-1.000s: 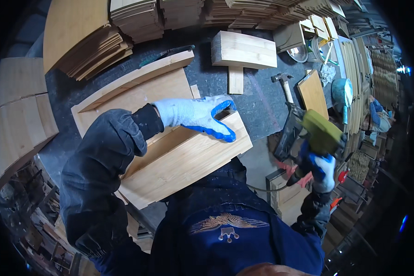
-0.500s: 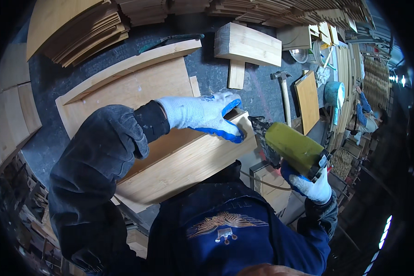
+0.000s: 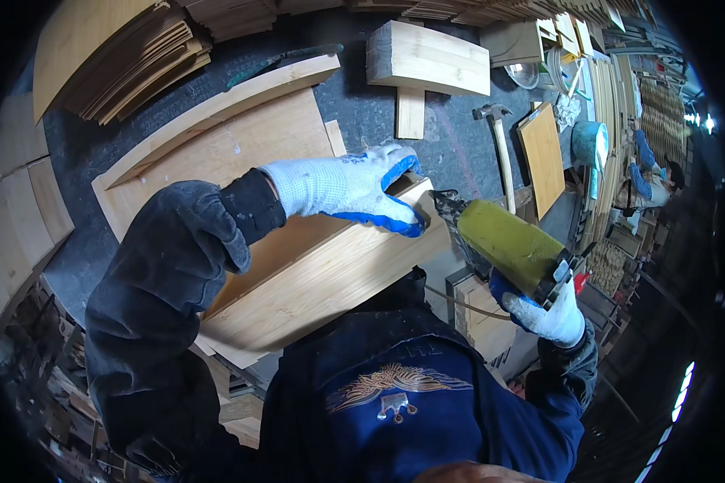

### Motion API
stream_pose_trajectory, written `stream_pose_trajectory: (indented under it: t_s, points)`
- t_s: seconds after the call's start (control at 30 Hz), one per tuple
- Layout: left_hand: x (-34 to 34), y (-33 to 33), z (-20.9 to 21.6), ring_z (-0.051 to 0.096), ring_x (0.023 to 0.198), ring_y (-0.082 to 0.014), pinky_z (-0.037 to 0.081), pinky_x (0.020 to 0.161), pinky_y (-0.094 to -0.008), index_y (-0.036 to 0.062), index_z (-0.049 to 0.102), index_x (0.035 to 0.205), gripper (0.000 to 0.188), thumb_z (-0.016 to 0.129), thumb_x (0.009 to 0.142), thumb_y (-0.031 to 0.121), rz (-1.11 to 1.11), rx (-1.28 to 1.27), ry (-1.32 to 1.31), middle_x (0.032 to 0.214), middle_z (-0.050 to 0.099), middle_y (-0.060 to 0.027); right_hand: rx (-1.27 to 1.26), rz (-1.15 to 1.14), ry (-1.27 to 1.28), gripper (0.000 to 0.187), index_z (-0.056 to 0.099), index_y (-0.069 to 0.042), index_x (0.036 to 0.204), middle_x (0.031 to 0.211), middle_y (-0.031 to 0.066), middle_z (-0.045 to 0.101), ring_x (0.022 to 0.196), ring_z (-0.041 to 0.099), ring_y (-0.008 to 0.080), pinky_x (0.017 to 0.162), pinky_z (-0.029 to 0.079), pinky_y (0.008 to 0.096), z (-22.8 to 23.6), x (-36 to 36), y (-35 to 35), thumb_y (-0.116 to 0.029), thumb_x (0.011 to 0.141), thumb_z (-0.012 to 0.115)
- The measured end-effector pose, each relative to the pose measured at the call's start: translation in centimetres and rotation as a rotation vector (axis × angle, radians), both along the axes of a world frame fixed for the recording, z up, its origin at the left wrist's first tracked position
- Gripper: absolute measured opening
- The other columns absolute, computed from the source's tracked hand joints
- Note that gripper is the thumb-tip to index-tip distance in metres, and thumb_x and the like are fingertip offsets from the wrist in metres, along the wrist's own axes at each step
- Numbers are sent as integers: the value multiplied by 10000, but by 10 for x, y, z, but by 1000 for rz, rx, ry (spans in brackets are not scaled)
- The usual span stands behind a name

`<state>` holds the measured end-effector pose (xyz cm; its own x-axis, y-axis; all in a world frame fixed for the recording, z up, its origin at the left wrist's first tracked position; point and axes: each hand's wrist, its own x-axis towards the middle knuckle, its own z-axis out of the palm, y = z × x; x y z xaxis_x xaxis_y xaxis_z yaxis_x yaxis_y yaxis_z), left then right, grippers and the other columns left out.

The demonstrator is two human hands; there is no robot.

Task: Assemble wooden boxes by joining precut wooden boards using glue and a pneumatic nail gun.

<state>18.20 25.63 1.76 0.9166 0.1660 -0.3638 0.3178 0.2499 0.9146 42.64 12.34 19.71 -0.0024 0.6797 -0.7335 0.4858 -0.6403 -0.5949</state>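
Observation:
In front of my body lies a wooden box (image 3: 330, 282) of pale bamboo-like boards, its long side toward me. My left hand (image 3: 354, 189), in a white and blue work glove, grips its right corner, thumb over the near board and fingers over the far part. In my right hand (image 3: 546, 310), gloved alike, is an olive-yellow nail gun (image 3: 507, 243). The gun's dark nose sits at the box's right end; whether it touches the wood I cannot make out. The handle is mostly hidden behind the gun's body. Part of the box's inside is covered by my left arm.
Behind the box lies a flat panel with a raised rail (image 3: 225, 109). Farther off are a wooden block (image 3: 435, 60), a hammer (image 3: 501, 153), a yellowish board (image 3: 542, 161) and a light-blue container (image 3: 590, 145). Thin boards (image 3: 145, 68) are stacked far left. Another person (image 3: 648, 185) is far right.
The whole view has shifted slightly. Both hands keep their holds, and the nail gun's nose stays by the box's right end. The person far right has moved a little.

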Motion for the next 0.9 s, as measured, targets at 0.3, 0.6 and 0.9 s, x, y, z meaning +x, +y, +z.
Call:
stream_pose_trajectory:
  t_s: [0.3, 0.6, 0.9]
  points:
    - [-5, 1, 13, 633, 811, -182, 559, 668, -277, -23, 394, 1312, 853, 725, 783, 559, 36, 7, 24, 1167, 514, -175, 0, 1, -2, 792, 331, 41, 1327, 1353, 201, 477, 1200, 532, 225, 983, 434, 367, 1, 12, -23, -109, 732, 832]
    - [-1, -1, 8, 608, 776, -169, 543, 667, -278, -28, 416, 1286, 837, 744, 767, 541, 57, 88, 47, 1104, 545, -178, 34, -24, -17, 760, 348, 26, 1266, 1379, 203, 460, 1179, 540, 229, 980, 431, 358, 0, 15, -38, -121, 714, 849]
    - [-9, -1, 22, 591, 742, -137, 514, 623, -260, 33, 450, 1227, 754, 752, 760, 542, 74, -18, 86, 988, 583, -139, 125, 4, -36, 752, 404, 25, 1250, 1336, 178, 505, 1118, 568, 203, 941, 448, 348, -2, 20, -58, -159, 696, 878]
